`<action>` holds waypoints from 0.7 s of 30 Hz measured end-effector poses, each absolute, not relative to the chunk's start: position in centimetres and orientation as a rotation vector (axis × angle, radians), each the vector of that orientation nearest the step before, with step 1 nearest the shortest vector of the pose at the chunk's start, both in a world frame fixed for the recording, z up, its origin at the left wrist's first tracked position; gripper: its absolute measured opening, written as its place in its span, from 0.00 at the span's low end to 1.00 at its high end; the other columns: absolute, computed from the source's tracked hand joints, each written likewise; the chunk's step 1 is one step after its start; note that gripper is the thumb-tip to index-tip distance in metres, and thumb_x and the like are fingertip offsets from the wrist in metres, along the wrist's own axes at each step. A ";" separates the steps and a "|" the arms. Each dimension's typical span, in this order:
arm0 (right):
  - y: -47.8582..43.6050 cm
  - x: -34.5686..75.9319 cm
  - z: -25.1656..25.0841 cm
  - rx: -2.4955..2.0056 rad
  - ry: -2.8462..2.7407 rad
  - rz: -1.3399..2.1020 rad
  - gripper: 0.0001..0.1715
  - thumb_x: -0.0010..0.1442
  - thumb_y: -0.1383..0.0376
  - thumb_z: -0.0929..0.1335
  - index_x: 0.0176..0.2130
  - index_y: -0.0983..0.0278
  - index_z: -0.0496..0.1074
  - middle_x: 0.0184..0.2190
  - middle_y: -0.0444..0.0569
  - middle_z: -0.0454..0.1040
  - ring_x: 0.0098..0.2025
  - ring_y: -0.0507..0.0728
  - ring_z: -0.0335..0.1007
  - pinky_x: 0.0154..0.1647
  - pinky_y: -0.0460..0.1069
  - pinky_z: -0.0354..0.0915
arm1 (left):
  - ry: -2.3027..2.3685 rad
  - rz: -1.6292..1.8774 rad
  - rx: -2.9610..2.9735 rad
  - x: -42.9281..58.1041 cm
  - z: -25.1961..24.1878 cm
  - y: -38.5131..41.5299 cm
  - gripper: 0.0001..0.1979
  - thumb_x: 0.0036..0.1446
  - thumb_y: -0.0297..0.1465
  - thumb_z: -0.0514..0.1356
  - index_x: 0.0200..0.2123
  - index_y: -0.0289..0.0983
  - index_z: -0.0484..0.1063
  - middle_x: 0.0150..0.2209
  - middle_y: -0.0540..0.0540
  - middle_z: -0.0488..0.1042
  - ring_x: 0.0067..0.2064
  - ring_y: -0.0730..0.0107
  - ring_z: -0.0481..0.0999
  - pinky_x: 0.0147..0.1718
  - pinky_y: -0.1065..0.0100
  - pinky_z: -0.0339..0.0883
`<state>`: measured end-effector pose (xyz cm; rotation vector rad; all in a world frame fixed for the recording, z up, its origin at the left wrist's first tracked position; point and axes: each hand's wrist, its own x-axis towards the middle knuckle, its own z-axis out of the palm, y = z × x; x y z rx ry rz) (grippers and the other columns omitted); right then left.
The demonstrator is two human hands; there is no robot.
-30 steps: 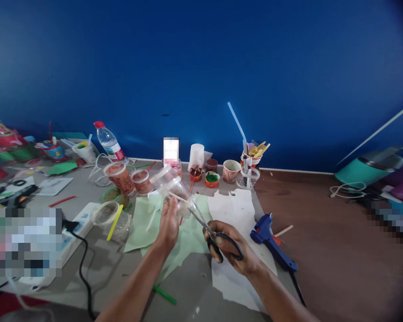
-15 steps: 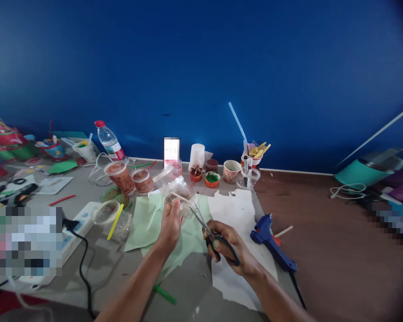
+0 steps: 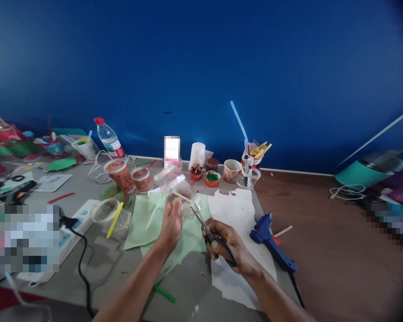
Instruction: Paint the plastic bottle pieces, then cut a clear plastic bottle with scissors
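Observation:
My left hand (image 3: 172,223) is closed, pinching a thin pale stick (image 3: 182,197) between thumb and fingers. My right hand (image 3: 225,243) grips a pair of scissors (image 3: 201,219) by the black handles, and their blades meet the stick's right end, looking nearly closed. Just behind the fingers, clear plastic cups (image 3: 176,181) lie tilted; whether my left hand touches them I cannot tell. Under both hands spread pale green sheets (image 3: 144,235) and a torn white sheet (image 3: 233,203).
A blue glue gun (image 3: 272,241) lies right, near the table edge. To the left are a clear jar (image 3: 100,212) with a yellow strip (image 3: 115,220), a power strip (image 3: 77,230) and a black cable. Paint cups (image 3: 212,178) and a water bottle (image 3: 110,141) line the wall side.
The scissor blades, spread apart before, have come together at the stick's end. Both hands stay in nearly the same place.

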<state>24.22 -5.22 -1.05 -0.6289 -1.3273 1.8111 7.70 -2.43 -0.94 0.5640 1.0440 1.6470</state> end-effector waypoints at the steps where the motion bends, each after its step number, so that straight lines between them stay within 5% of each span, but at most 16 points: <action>1: -5.2 24.2 -1.0 -0.634 -1.329 1.815 0.27 0.47 0.47 0.74 0.34 0.65 0.67 0.26 0.40 0.60 0.21 0.46 0.56 0.20 0.43 0.58 | 1.067 1.638 0.586 7.7 -1.1 -2.4 0.10 0.51 0.38 0.65 0.26 0.40 0.70 0.23 0.52 0.65 0.23 0.72 0.58 0.23 0.70 0.57; 14: -5.0 23.9 -1.3 -0.750 -1.352 1.823 0.28 0.45 0.47 0.75 0.35 0.64 0.67 0.30 0.42 0.60 0.23 0.45 0.57 0.21 0.42 0.59 | 1.170 1.568 0.682 7.3 -1.1 -2.3 0.18 0.51 0.48 0.63 0.35 0.39 0.69 0.26 0.55 0.65 0.24 0.79 0.62 0.23 0.77 0.60; 21: -5.1 23.7 -0.8 -0.873 -1.412 1.867 0.29 0.45 0.47 0.74 0.35 0.63 0.64 0.19 0.35 0.59 0.19 0.45 0.54 0.21 0.43 0.55 | 1.124 1.660 0.650 7.2 -1.2 -1.9 0.13 0.52 0.40 0.64 0.37 0.39 0.71 0.32 0.48 0.73 0.35 0.68 0.73 0.30 0.72 0.67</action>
